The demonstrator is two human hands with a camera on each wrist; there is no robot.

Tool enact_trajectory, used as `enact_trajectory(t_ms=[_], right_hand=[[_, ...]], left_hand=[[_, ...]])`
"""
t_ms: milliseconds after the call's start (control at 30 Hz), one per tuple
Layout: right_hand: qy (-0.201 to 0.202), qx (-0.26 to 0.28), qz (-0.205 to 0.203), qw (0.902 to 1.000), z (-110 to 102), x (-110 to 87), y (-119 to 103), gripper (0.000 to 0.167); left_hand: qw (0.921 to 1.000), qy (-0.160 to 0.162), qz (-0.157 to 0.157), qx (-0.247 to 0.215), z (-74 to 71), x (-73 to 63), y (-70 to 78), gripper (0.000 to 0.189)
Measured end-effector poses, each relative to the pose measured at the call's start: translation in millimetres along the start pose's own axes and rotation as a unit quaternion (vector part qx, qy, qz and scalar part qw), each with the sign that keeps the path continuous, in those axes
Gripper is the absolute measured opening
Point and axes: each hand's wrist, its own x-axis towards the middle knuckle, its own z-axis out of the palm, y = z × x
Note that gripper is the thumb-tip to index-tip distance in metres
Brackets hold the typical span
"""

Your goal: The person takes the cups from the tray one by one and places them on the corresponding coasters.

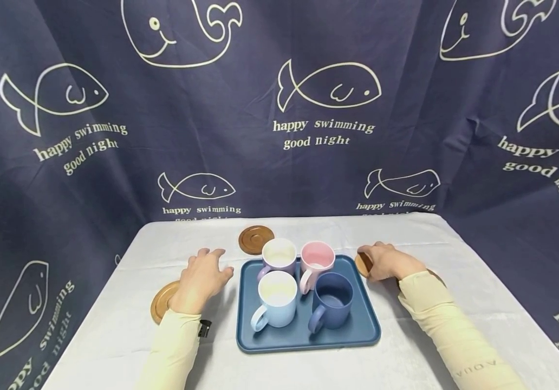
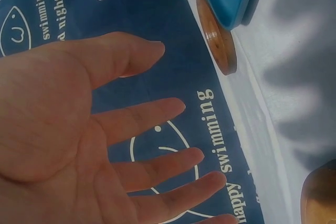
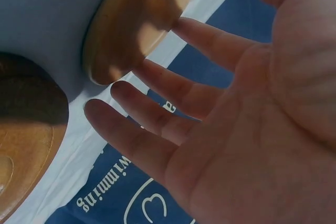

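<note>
In the head view, my left hand [image 1: 200, 279] is spread palm-down, holding nothing, between a round wooden coaster [image 1: 161, 303] and the blue tray [image 1: 279, 345]. Its thumb and fingers are well apart in the left wrist view. At the tray's right side, my right hand [image 1: 384, 261] reaches down over another wooden coaster [image 1: 362, 264]. Its fairly straight fingers meet that coaster's edge in the right wrist view; the thumb tip is hidden. On the tray stand a light blue mug [image 1: 279, 309], a dark blue mug [image 1: 335, 311], a pink mug [image 1: 317, 257] and a purple mug [image 1: 284, 264] with a white inside.
A wooden coaster [image 1: 256, 240] lies behind the tray's left corner. Another coaster [image 1: 436, 277] shows partly behind the right sleeve. White cloth [image 1: 201, 357] covers the table, and a dark blue curtain [image 1: 240, 135] with fish drawings hangs at its back edge.
</note>
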Motion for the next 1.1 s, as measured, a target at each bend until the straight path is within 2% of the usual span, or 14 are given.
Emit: enact_trajectory(t_ms=[200,733,1100], right_hand=[[0.000,0.008,0.004,1.0000,0.4,-0.8,-1.7,0.090],[0.035,0.010,-0.004,0.9993,5.9,3.1,3.4,0.085],[0.047,0.019,-0.007,0.9987,1.5,3.8,6.6,0.082]], left_hand=[[1.0000,0.002,0.001,-0.001,1.0,1.2,0.4,0.056],[1.0000,-0.002,0.000,0.005,4.8,2.4,-1.9,0.055],[1.0000,-0.001,-0.001,0.002,4.4,2.3,-2.5,0.055]])
